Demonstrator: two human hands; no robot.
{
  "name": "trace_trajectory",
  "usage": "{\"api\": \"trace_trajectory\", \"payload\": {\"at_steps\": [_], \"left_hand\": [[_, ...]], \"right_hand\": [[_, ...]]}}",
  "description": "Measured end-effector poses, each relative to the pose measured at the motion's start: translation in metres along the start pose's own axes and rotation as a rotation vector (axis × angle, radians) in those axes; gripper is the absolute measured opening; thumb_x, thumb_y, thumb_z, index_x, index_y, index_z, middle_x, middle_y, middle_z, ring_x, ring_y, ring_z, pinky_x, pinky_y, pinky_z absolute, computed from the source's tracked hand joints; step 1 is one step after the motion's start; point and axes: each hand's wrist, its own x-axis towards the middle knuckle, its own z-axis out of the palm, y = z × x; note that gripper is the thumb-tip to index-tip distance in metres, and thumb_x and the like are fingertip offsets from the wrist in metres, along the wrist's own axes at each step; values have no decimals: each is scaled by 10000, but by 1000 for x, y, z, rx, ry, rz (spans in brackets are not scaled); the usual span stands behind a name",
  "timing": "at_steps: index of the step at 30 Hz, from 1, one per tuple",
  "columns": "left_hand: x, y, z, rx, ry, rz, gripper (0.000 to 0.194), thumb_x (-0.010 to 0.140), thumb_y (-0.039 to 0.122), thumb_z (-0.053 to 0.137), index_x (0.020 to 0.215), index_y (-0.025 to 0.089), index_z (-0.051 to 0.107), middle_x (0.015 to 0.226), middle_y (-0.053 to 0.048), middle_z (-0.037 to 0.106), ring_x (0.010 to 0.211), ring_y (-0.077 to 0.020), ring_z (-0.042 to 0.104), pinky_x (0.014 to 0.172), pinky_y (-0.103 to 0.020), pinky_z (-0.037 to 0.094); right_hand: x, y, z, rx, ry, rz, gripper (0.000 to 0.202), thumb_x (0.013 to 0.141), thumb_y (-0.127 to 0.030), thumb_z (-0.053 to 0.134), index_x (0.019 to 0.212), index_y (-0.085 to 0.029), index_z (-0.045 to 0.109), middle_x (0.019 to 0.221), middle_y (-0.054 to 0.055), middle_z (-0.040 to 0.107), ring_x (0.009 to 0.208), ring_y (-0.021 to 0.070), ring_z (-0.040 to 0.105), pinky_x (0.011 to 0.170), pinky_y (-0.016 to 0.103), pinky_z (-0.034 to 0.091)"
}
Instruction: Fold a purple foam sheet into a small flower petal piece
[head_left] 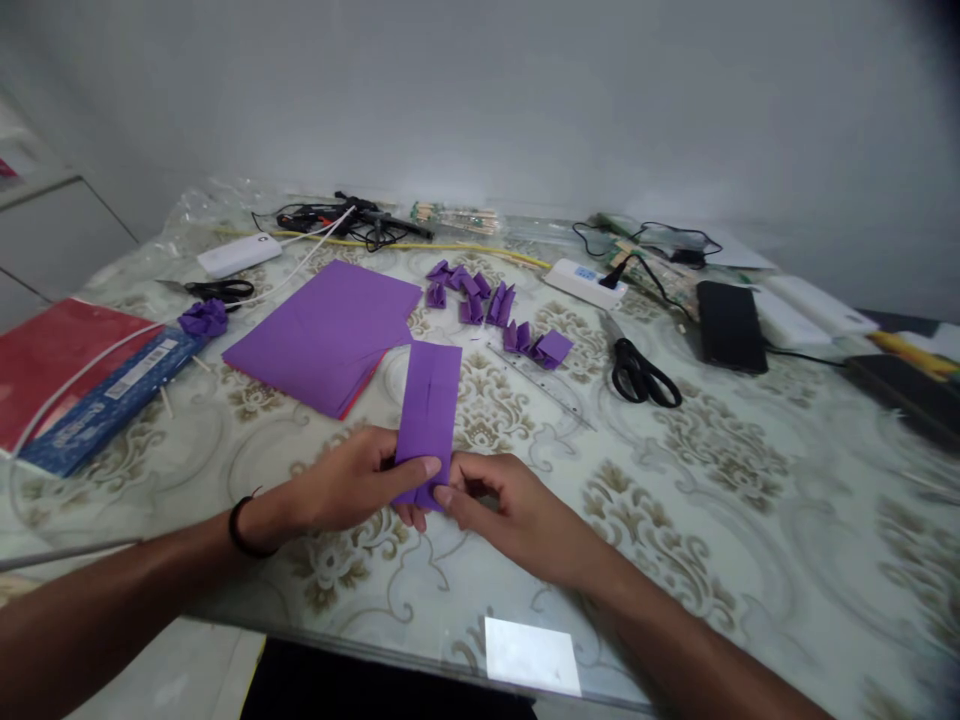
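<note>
Uneven thumb pressure could skew the crease.
Right of the purple stack [322, 325], my left hand [346, 484] clamps the folded strip [433, 400], thumb across; my right hand [519, 510] pinches its near end closed.

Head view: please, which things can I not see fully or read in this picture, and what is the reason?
In the head view:
- Left hand: some fingers hidden behind the folded paper.
- Ruler: numbers too small.
- Book: small print blurred.
- Dark flat thing: cut off by the right edge.
</note>
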Motion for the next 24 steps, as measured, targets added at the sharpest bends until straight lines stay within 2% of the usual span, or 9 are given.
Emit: {"api": "trace_trajectory", "payload": {"at_steps": [4,8,13,19,24], "left_hand": [[-1,1,1,18,-92,21,382,1021,429,585,836,124,723,744,-59,753,666,-157,719,630,-227,567],[-5,6,-1,-54,-213,13,382,1020,400,598,826,109,751,712,-47,740,634,-128,650,604,-197,503],[-9,11,-5,22,-299,-2,372,1034,330,587,832,80,775,709,-37,715,604,-100,536,559,-191,393],[-10,15,-11,30,-471,-61,348,1000,258,588,728,105,742,630,-13,648,569,-99,508,569,-186,427],[-10,19,-16,26,-488,-69,303,948,270,621,689,129,694,601,8,593,535,-100,474,557,-187,460]], "right_hand": [[0,0,-2,72,-56,21,402,1001,-496,637,728,-205,587,662,-19,538,602,138,453,563,273,343],[-1,2,-5,138,-17,-11,489,958,-561,688,663,-196,549,635,-18,531,586,130,470,547,268,342],[-3,3,-7,126,-17,-111,478,994,-487,665,637,-179,582,585,-24,529,541,111,455,521,261,312],[-2,1,-14,91,81,-183,476,1016,-350,591,568,-189,576,527,-6,569,511,123,521,541,265,377],[-4,1,-24,100,174,-187,464,993,-325,605,546,-204,578,524,-6,572,519,142,529,558,292,386]]}}
